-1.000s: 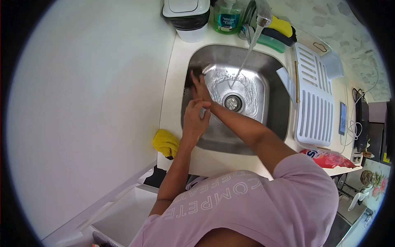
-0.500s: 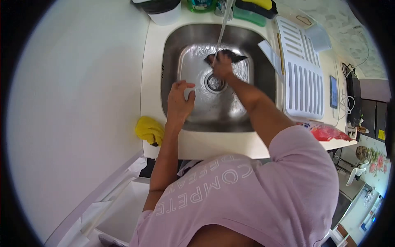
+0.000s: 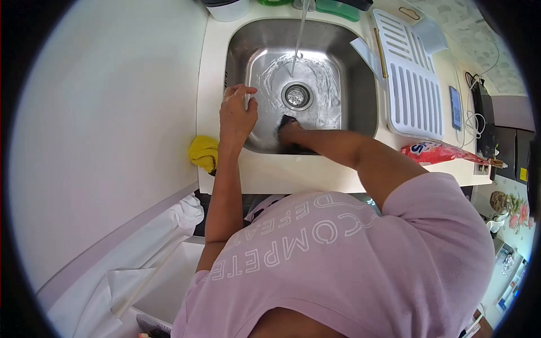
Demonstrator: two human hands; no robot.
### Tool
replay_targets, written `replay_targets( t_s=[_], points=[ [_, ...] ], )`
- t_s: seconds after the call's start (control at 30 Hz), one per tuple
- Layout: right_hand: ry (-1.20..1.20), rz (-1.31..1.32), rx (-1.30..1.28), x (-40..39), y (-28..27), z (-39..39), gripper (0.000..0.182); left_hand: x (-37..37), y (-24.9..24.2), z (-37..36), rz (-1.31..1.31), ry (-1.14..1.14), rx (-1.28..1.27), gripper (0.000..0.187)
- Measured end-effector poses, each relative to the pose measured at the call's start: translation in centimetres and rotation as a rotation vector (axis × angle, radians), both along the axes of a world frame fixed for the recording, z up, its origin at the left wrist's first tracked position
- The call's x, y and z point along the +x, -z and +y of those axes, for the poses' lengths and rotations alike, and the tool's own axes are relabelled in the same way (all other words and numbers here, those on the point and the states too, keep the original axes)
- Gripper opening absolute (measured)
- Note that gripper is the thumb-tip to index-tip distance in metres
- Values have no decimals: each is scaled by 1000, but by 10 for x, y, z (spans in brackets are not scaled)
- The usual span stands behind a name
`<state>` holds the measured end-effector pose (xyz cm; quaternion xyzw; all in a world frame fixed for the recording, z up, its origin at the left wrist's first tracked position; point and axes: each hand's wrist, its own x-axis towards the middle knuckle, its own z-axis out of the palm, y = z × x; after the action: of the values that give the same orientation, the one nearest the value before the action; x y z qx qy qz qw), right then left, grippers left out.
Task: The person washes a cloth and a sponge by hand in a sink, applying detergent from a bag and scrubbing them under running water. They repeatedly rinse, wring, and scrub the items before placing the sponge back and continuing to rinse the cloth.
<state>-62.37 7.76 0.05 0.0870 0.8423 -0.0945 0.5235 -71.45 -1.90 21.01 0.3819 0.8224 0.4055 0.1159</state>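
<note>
My right hand [image 3: 291, 133] presses a thin black cloth [image 3: 287, 119] against the near side of the steel sink [image 3: 360, 112], low and left of the drain [image 3: 297, 96]. Motion blurs the hand and much of the cloth is hidden under it. Over the sink's left rim, my left hand [image 3: 236, 115] is held with bent fingers and a gap to the thumb, nothing between them. A stream of water [image 3: 300, 39] falls from the top into the basin and spreads over its wet floor.
Right of the sink stands a white slotted dish rack [image 3: 416, 107], with a red packet [image 3: 442, 152] below it. A yellow cloth [image 3: 203, 153] lies at the counter's left edge by the wall. A green holder [image 3: 338, 8] and a white tub [image 3: 228, 10] are at the back.
My right hand has swept the black cloth from the far part of the basin, under the water, to the near side. My left hand stays by the left rim. The view has shifted slightly.
</note>
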Motion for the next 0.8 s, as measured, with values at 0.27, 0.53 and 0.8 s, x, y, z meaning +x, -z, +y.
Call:
replay_targets(
  t_s=[0.27, 0.53, 0.8],
  points=[
    [830, 1071, -178, -21, -54, 72, 33, -2, 12, 7, 90, 74, 34, 18],
    [842, 1060, 45, -34, -138, 159, 39, -26, 51, 108, -333, 105, -52, 28],
    [501, 1461, 97, -34, -158, 160, 20, -29, 79, 188, -1602, -23, 255, 36]
  ],
)
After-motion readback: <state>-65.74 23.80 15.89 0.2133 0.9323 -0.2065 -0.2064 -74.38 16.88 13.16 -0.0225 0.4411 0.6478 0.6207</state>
